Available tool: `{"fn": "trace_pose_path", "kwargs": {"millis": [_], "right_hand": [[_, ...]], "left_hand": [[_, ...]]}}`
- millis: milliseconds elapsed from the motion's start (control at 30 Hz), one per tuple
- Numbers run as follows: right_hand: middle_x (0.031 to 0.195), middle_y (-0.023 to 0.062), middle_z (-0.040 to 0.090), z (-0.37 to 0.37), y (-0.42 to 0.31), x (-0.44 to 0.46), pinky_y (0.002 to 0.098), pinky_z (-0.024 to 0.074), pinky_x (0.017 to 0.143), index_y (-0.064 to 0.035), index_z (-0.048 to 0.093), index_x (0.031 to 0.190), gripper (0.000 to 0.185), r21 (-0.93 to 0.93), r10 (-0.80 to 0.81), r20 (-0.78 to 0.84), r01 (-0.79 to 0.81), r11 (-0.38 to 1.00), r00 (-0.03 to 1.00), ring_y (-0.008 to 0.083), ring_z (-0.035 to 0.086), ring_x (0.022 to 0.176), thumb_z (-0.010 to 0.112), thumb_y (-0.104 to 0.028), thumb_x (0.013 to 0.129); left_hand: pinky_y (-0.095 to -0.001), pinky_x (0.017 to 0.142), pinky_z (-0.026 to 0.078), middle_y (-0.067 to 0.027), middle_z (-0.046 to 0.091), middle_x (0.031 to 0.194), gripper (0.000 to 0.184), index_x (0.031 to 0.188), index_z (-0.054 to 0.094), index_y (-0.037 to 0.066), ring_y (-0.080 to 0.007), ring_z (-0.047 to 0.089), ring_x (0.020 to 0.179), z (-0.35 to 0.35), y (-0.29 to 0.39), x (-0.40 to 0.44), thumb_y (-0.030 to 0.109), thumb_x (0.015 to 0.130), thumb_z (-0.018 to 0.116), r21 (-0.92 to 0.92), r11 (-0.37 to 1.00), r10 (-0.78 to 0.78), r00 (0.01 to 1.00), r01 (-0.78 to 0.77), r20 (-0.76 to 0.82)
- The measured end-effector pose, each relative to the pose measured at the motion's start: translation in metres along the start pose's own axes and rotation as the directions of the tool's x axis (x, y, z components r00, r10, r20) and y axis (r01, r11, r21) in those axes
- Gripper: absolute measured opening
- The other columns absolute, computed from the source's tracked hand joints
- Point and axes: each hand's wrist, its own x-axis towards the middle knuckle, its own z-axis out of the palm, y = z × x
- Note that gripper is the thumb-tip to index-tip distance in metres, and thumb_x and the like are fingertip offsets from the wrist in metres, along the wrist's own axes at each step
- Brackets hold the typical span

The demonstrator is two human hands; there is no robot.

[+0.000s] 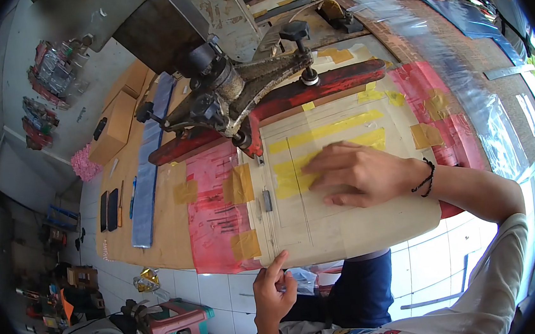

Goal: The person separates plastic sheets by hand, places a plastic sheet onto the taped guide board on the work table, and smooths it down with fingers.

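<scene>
We're looking at two hands working from the near side, and the relation that counts is this: the pale sheet (387,223) lies directly under the right hand (351,175) and runs away from the left hand (275,293). The yellow strips (334,129) on it stretch left to right, rising a little toward the far right, while the thin drawn lines run near to far. The right hand is the one well over the sheet; the left is only at its near left corner.

Now the pose: our right forearm comes in from the right, palm down, the beaded bracelet (430,175) at the wrist, fingers loosely spread and pointing left across the yellow. That hand is open, and we see nothing gripped in it. The left comes up from the near side, index finger stretched to the sheet's near edge, the other fingers curled; we can't tell whether they hold anything.

Just beyond that fingertip lies a small metal piece (267,200), its length near to far, left of the right hand. And across the far side we have the red bar (343,84), beneath the metal bracket (235,84), well apart from the left hand.
</scene>
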Motion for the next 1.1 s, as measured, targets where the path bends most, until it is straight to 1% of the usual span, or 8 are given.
{"fn": "trace_pose_path", "kwargs": {"millis": [100, 400, 600, 700, 733, 833, 1000, 1100], "right_hand": [[0.146, 0.0241, 0.053, 0.011, 0.005, -0.002, 0.0496, 0.0355, 0.119, 0.0004, 0.062, 0.13, 0.046, -0.113, 0.158, -0.086, -0.167, 0.98, 0.984, 0.0402, 0.05, 0.136, 0.066, -0.031, 0.095], [0.156, 0.024, 0.043, 0.008, -0.001, 0.0, 0.0491, 0.0257, 0.125, 0.0024, 0.054, 0.141, 0.06, -0.212, 0.194, 0.06, -0.177, 0.961, 0.979, 0.0403, 0.038, 0.147, 0.057, -0.042, 0.101], [0.142, 0.0177, 0.059, 0.01, 0.002, -0.001, 0.0483, 0.0392, 0.116, -0.003, 0.065, 0.127, 0.043, -0.189, 0.128, -0.036, -0.133, 0.973, 0.991, 0.0368, 0.053, 0.133, 0.068, -0.03, 0.095], [0.132, 0.0104, 0.064, -0.015, 0.012, -0.004, 0.0455, 0.0479, 0.099, -0.0087, 0.068, 0.119, 0.034, -0.279, 0.04, -0.204, -0.098, 0.955, 0.978, 0.0314, 0.06, 0.116, 0.075, -0.022, 0.088], [0.123, 0.0049, 0.068, -0.027, 0.016, -0.001, 0.0433, 0.0458, 0.092, -0.0127, 0.07, 0.113, 0.031, -0.34, 0.104, -0.374, -0.241, 0.909, 0.921, 0.0278, 0.06, 0.108, 0.079, -0.02, 0.084], [0.11, 0.004, 0.073, -0.064, 0.042, 0.014, 0.0445, 0.036, 0.106, -0.0112, 0.073, 0.111, 0.032, -0.522, 0.024, -0.656, -0.476, 0.707, 0.754, 0.0285, 0.059, 0.113, 0.078, -0.032, 0.087], [0.108, 0.0075, 0.072, -0.083, 0.063, -0.008, 0.045, 0.028, 0.111, -0.0093, 0.073, 0.115, 0.041, -0.465, 0.363, -0.439, -0.554, 0.691, 0.822, 0.0249, 0.059, 0.112, 0.074, -0.042, 0.089], [0.106, 0.0075, 0.072, -0.085, 0.066, -0.008, 0.0449, 0.0288, 0.111, -0.0101, 0.074, 0.114, 0.042, -0.46, 0.34, -0.418, -0.518, 0.721, 0.843, 0.025, 0.06, 0.11, 0.075, -0.043, 0.088]], "left_hand": [[-0.0317, 0.056, 0.042, -0.0018, 0.044, 0.058, 0.057, 0.138, 0.062, 0.005, -0.017, 0.044, 0.056, -0.001, 0.001, 0.0, -0.005, 0.083, 0.065, 0.014, 1.0, -0.004, 1.0, 0.004, 0.004], [-0.0296, 0.053, 0.044, -0.0068, 0.058, 0.066, 0.053, 0.136, 0.066, 0.005, -0.0159, 0.049, 0.054, -0.017, 0.015, 0.002, -0.003, 0.084, 0.063, 0.009, 1.0, -0.02, 1.0, 0.02, 0.01], [-0.0286, 0.053, 0.045, -0.0074, 0.06, 0.068, 0.053, 0.136, 0.066, 0.006, -0.0151, 0.049, 0.053, -0.013, 0.015, 0.001, -0.004, 0.084, 0.063, -0.007, 0.997, -0.082, 0.996, 0.083, 0.035], [-0.0285, 0.054, 0.045, -0.0071, 0.06, 0.068, 0.053, 0.136, 0.066, 0.006, -0.0149, 0.051, 0.053, -0.014, 0.014, 0.004, -0.004, 0.083, 0.062, 0.011, 1.0, -0.026, 0.999, 0.025, 0.025], [-0.0286, 0.054, 0.045, -0.007, 0.06, 0.068, 0.053, 0.135, 0.066, 0.006, -0.0148, 0.051, 0.053, -0.013, 0.014, 0.004, -0.004, 0.083, 0.063, 0.007, 1.0, -0.03, 0.999, 0.029, 0.025], [-0.0286, 0.054, 0.046, -0.007, 0.061, 0.068, 0.053, 0.135, 0.066, 0.006, -0.0147, 0.051, 0.053, -0.013, 0.012, 0.002, -0.005, 0.083, 0.063, -0.014, 0.999, -0.043, 0.999, 0.043, 0.024], [-0.0285, 0.053, 0.044, -0.007, 0.061, 0.069, 0.052, 0.134, 0.067, 0.006, -0.0146, 0.049, 0.053, -0.013, 0.01, 0.004, -0.005, 0.083, 0.062, -0.007, 1.0, -0.027, 0.999, 0.028, 0.027], [-0.0283, 0.052, 0.043, -0.0067, 0.06, 0.068, 0.052, 0.133, 0.068, 0.006, -0.0142, 0.048, 0.052, -0.011, 0.006, 0.003, -0.005, 0.083, 0.062, -0.056, 0.998, -0.029, 1.0, 0.03, 0.01]]}}
